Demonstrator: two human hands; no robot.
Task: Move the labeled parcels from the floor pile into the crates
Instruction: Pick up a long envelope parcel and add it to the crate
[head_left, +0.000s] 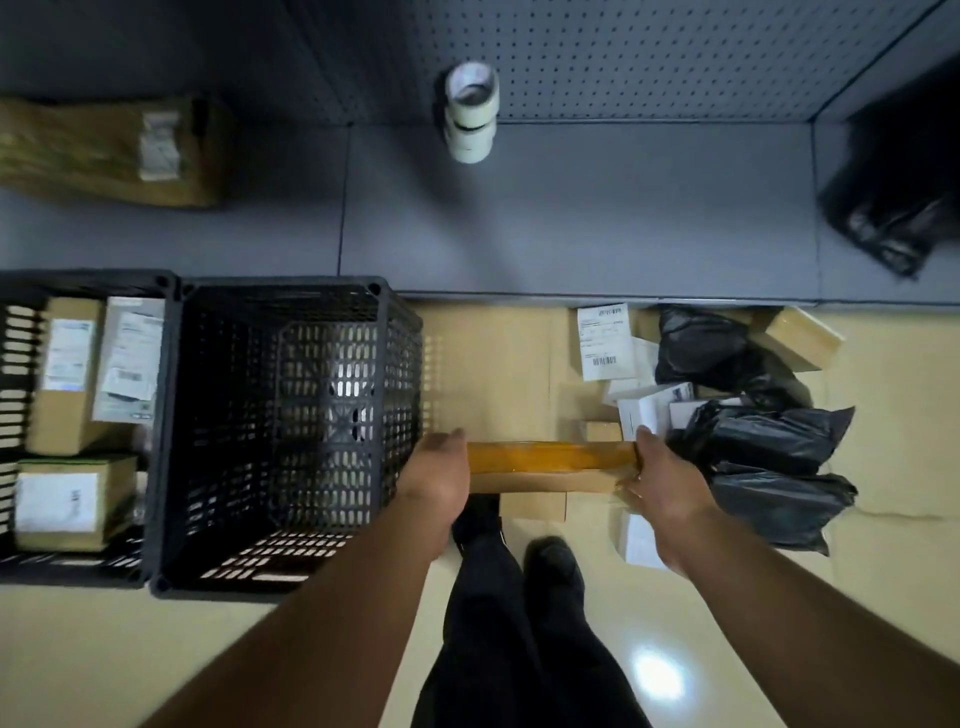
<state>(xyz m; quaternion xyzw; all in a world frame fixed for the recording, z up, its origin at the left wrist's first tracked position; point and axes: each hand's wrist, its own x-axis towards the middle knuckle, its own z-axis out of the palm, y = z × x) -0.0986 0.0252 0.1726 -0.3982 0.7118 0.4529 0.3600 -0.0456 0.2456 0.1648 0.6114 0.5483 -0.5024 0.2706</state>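
A flat cardboard parcel (550, 465) with a shiny taped top edge hangs above the floor between my hands. My left hand (439, 478) grips its left end and my right hand (662, 483) grips its right end. Just left of the parcel stands a black slatted crate (280, 566) with nothing visible inside. Beside that, at the far left, a second black crate (15, 564) holds several labeled boxes (67, 374). The floor pile (727, 415) of black bags, white labeled packets and brown boxes lies to the right.
A grey shelf (571, 218) runs across the back, with stacked tape rolls (470, 117), a brown labeled parcel (114, 148) at left and a black bag (893, 208) at right. My legs and shoes (519, 551) stand on the cream floor below the parcel.
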